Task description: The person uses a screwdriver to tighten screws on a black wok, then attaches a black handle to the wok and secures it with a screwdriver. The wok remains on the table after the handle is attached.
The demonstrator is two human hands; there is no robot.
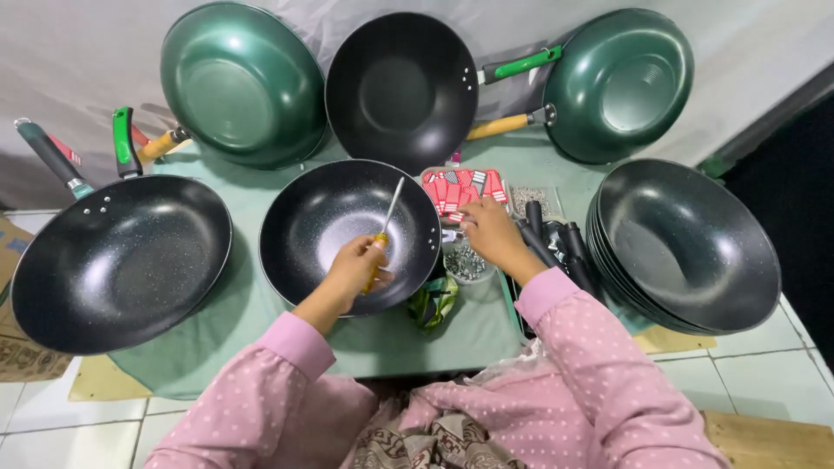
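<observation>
A black speckled wok lies in front of me on a green cloth. My left hand grips a yellow-handled screwdriver whose metal shaft points up over the wok's inside. My right hand rests at the wok's right rim, fingers closed around a small metal fitting there. Just below that hand stands a small clear tub of screws. Several black pan handles lie right of my right hand.
A handled black wok lies at left. Green woks and a black one lean against the back sheet. A stack of black woks sits at right. Red packets lie behind the tub.
</observation>
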